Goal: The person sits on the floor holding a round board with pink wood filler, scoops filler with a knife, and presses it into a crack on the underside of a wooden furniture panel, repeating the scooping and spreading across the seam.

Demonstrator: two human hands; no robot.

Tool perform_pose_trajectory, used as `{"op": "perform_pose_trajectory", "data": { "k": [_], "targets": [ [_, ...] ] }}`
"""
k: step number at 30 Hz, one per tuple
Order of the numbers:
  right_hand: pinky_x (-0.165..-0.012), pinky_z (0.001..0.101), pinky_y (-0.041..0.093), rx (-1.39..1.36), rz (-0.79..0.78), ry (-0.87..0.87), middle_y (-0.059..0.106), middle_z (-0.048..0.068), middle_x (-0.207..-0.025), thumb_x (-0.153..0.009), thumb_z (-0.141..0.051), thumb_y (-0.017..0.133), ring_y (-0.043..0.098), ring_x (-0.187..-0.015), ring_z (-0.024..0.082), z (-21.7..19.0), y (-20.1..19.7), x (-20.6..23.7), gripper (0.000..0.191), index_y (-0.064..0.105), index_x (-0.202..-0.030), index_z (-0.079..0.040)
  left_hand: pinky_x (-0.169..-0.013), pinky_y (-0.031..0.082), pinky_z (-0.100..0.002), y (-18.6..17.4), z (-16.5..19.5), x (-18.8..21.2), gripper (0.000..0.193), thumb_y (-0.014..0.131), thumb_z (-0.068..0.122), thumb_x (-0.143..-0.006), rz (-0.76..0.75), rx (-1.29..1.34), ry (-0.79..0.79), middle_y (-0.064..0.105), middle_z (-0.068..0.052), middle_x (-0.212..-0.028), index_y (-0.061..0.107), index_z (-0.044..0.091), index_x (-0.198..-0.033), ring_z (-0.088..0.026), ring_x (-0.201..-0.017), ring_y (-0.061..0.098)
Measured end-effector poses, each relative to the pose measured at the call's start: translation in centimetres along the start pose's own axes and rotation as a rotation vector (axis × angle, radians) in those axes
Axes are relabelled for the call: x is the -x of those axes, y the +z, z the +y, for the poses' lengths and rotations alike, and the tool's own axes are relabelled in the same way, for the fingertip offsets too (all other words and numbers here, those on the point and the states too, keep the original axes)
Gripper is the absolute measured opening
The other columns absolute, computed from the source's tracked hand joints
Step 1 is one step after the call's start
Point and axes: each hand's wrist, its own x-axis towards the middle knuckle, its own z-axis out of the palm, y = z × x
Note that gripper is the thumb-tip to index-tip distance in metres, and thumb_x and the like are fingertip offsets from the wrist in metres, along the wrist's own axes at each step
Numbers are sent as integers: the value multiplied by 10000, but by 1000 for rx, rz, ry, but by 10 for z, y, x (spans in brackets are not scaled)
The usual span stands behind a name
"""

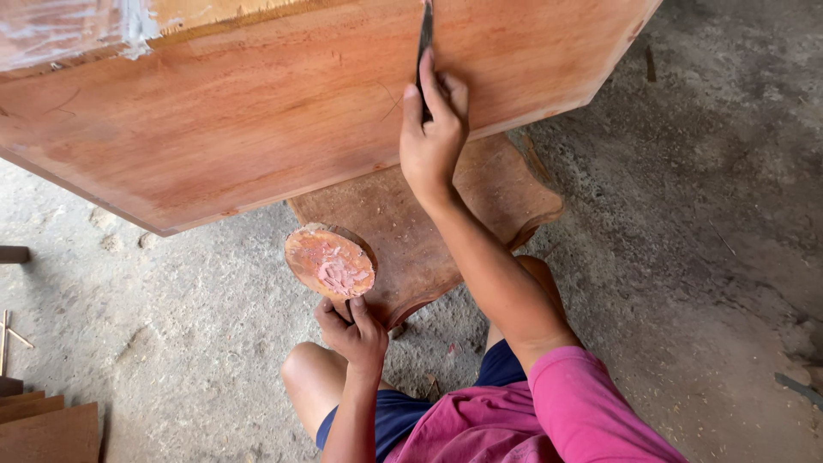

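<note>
Right hand (431,141) grips a dark blade (424,39), pressing it flat vs the big wooden panel (257,111). Left hand (353,330) pinches a round palette (330,261) w/ pink filler, approx half used. Panel looks mostly bare; filled spots hard to tell.

Smooth matt reddish wood panel (257,111) – rough concrete floor (703,214) (dusty) – pink putty-smeared disc (331,261).

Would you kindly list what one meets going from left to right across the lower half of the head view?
Stacked wood offcuts → left hand holding a round putty-smeared palette → right forearm in a pink sleeve → dark scrap on the concrete floor.
</note>
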Motion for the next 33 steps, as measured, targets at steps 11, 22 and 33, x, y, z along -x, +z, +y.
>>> {"op": "perform_pose_trajectory", "data": {
  "k": [11,22,33],
  "targets": [
    [-830,253,553,-151,7,82,593,40,-1218,-1086,-53,646,617,-979,111,-8,3,3,406,567,-1479,-117,-799,543,-341,0,3,-1,347,677,150,-1017,-2,-80,110,693,-195,-1028,514,-65,-1235,-264,-888,702],
    [-787,255,531,78,-9,-27,574,30,-1150,-1048,-61,665,582,-914,131,5,-6,-4,455,559,-1482,-150,-814,528,-336,1,7,-1,310,679,144,-1024,-12,-42,56,674,-177,-1020,540,-51,-1221,-234,-883,658],
    [-625,181,541,-540,-47,216,594,-2,-1091,-1084,-134,673,579,-759,47,-37,47,13,443,548,-1507,-162,-897,523,-317,3,9,0,304,665,147,-1037,23,8,42,679,-161,-1079,526,-58,-1214,-199,-973,655]
  ]
}}
